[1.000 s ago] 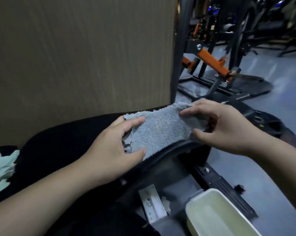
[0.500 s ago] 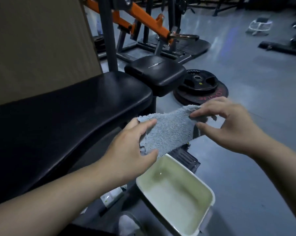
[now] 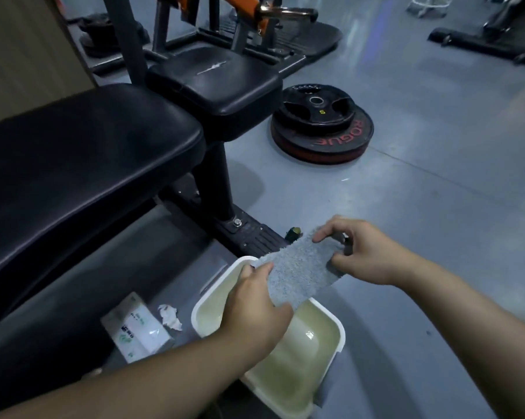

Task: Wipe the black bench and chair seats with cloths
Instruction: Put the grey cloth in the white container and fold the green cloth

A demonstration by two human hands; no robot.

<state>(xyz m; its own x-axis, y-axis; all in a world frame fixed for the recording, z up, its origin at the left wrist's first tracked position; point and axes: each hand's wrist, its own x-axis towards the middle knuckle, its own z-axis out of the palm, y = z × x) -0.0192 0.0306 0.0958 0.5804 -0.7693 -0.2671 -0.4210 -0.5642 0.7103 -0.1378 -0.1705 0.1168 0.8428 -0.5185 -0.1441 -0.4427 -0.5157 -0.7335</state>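
Since the cloth hangs directly over the wash tub, this entry reads as a rinse or re-wet stage, with wiping not yet under way.

1. Wash tub [image 3: 342, 335]: white, rectangular, on the floor [image 3: 436, 192], nearest the wearer. It holds a shallow pale yellowish liquid.
2. Left hand [image 3: 255, 309]: above the tub, back of the hand up, fingers and thumb curled round the cloth's near-left end.
3. Grey terry cloth [image 3: 300, 270]: held in the air between both hands, fairly flat, long axis running from near-left to far-right. It touches neither the tub nor the bench.
4. Right hand [image 3: 367, 252]: beyond the tub's far corner, thumb and fingertips pinching the cloth's far-right end.
5. Tissue pack [image 3: 137, 325] and a crumpled tissue [image 3: 169, 317]: on the floor just left of the tub, under the bench edge.
6. Black bench pad [image 3: 83, 164]: left of and beyond the hands, raised above them, long axis running left to right. The left hand is the nearer, so a wipe would carry the cloth up and leftward.
7. Black seat pad [image 3: 215, 83]: just past the bench's far-right end.
8. Weight plates [image 3: 321, 122]: stacked on the floor, right of the seat pad.
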